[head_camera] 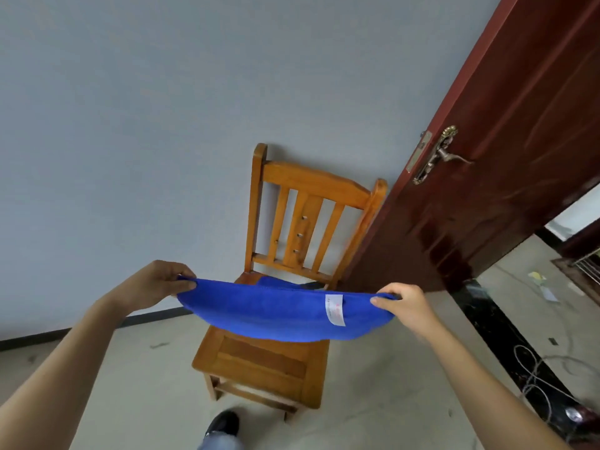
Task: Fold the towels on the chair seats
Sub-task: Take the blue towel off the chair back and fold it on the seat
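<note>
Blue towel (276, 315) stretched above wooden chair (259, 362) seat, long axis left-right. Left hand (156, 284) pinches one end, right hand (402, 305) the other; far edge sags toward the backrest, each hand equally near

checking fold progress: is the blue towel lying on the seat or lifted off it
Lifted off. The left hand and right hand pinch the blue towel by its ends, and it sags between them above the chair seat.

Wooden chair (259, 362) on the pale, scuffed floor (389, 404)
</note>
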The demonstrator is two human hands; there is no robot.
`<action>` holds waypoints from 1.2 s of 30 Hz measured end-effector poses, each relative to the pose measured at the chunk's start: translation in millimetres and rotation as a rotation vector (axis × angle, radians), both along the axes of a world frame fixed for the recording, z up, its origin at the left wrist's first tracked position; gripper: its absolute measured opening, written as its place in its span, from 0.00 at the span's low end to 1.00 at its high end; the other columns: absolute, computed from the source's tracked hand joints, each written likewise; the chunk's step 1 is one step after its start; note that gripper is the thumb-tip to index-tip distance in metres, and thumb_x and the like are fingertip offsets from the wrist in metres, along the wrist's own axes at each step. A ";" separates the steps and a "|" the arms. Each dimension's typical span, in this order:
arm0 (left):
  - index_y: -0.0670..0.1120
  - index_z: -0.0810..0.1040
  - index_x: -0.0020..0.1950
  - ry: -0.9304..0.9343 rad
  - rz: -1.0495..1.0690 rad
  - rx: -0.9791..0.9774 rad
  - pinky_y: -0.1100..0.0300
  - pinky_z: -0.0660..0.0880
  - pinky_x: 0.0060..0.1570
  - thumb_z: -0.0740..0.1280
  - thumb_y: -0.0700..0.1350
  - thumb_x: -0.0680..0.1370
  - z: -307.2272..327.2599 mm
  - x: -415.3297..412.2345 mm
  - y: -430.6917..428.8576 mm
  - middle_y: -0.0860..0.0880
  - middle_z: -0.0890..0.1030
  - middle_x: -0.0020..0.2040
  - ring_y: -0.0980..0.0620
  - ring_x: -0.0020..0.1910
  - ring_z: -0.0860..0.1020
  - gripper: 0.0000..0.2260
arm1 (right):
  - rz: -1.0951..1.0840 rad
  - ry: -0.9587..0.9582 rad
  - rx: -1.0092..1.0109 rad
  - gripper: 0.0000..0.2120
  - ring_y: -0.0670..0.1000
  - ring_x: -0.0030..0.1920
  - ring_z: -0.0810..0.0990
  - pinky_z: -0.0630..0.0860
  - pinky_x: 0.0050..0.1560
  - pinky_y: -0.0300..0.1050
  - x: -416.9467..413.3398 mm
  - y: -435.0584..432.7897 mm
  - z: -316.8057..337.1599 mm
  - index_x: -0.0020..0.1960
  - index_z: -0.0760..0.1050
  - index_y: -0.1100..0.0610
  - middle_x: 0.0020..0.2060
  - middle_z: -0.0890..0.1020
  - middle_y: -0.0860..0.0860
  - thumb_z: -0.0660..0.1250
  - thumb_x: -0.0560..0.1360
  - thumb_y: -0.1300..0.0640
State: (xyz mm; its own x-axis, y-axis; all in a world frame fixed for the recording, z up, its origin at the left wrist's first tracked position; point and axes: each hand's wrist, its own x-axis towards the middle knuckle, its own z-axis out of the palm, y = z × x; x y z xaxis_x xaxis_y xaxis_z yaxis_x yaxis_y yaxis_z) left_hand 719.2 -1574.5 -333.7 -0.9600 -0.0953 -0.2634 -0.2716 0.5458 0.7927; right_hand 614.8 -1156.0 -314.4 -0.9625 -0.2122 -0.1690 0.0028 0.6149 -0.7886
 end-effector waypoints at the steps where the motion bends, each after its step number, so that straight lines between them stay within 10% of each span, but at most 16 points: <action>1: 0.49 0.82 0.36 -0.027 0.026 0.022 0.65 0.74 0.39 0.66 0.36 0.76 -4.7 12.4 4.5 0.50 0.82 0.34 0.53 0.35 0.77 0.12 | 0.028 -0.033 -0.005 0.13 0.35 0.27 0.75 0.69 0.29 0.28 7.7 4.2 -4.4 0.32 0.76 0.54 0.23 0.79 0.41 0.70 0.70 0.68; 5: 0.41 0.82 0.41 -0.108 0.212 0.166 0.55 0.75 0.47 0.67 0.38 0.75 -24.7 56.2 23.5 0.43 0.82 0.38 0.48 0.39 0.78 0.05 | 0.086 -0.192 -0.006 0.10 0.42 0.31 0.76 0.69 0.31 0.31 32.1 14.6 -28.9 0.34 0.75 0.56 0.29 0.78 0.49 0.69 0.71 0.67; 15: 0.40 0.77 0.35 -0.099 0.498 0.260 0.62 0.67 0.33 0.66 0.37 0.76 -71.4 72.9 77.4 0.47 0.75 0.29 0.50 0.32 0.71 0.09 | -0.114 -0.451 -0.001 0.08 0.50 0.38 0.78 0.71 0.33 0.38 59.6 26.5 -105.1 0.36 0.73 0.57 0.37 0.79 0.53 0.68 0.73 0.62; 22: 0.41 0.77 0.36 -0.132 0.498 0.304 0.73 0.67 0.24 0.64 0.36 0.77 -98.1 26.8 82.2 0.53 0.76 0.25 0.62 0.22 0.71 0.10 | -0.395 -0.581 -0.124 0.03 0.53 0.35 0.77 0.73 0.34 0.43 59.1 29.8 -139.5 0.44 0.76 0.68 0.37 0.79 0.58 0.66 0.73 0.67; 36: 0.38 0.76 0.40 -0.314 0.430 0.343 0.62 0.68 0.34 0.64 0.36 0.77 -139.7 -103.0 73.3 0.44 0.74 0.34 0.50 0.32 0.70 0.06 | -0.858 -0.627 -0.334 0.04 0.52 0.36 0.75 0.71 0.31 0.42 24.0 -4.9 -161.5 0.51 0.72 0.65 0.39 0.78 0.55 0.61 0.76 0.68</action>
State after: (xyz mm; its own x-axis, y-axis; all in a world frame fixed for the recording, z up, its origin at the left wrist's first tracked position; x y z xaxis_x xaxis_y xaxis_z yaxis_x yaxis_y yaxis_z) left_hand 616.2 -1501.2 -473.4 -0.7269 -0.3149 -0.6103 -0.6581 0.0650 0.7502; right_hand 638.8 -1160.9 -475.8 -0.5761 0.3568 -0.7354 0.7810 -0.0251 -0.6240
